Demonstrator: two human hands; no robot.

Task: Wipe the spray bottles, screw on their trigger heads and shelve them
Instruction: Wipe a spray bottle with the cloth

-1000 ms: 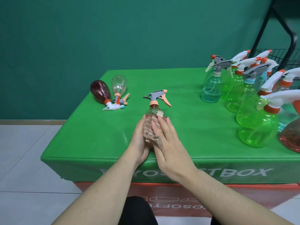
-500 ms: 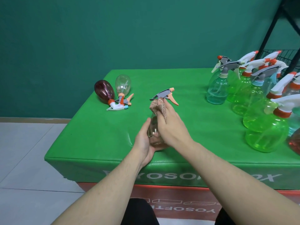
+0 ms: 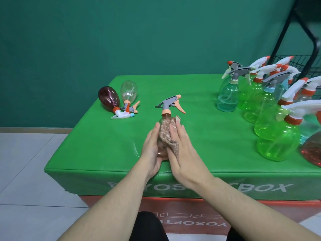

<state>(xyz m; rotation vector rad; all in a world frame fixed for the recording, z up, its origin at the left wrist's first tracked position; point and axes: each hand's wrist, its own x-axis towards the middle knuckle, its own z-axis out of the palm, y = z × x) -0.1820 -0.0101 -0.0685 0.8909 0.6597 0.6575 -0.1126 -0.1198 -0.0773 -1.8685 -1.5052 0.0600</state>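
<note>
Upright on the desk (image 3: 97, 153), the peach spray bottle (image 3: 163, 150) is cupped by the left hand (image 3: 152, 148); a brown cloth (image 3: 167, 134) is pressed against it by the flat-fingered right hand (image 3: 184, 153).

We slid our right hand (image 3: 184, 150) and the cloth (image 3: 167, 134) back down from the neck of the peach bottle (image 3: 163, 150) to its body, fingers flattened, and set it upright again.
</note>
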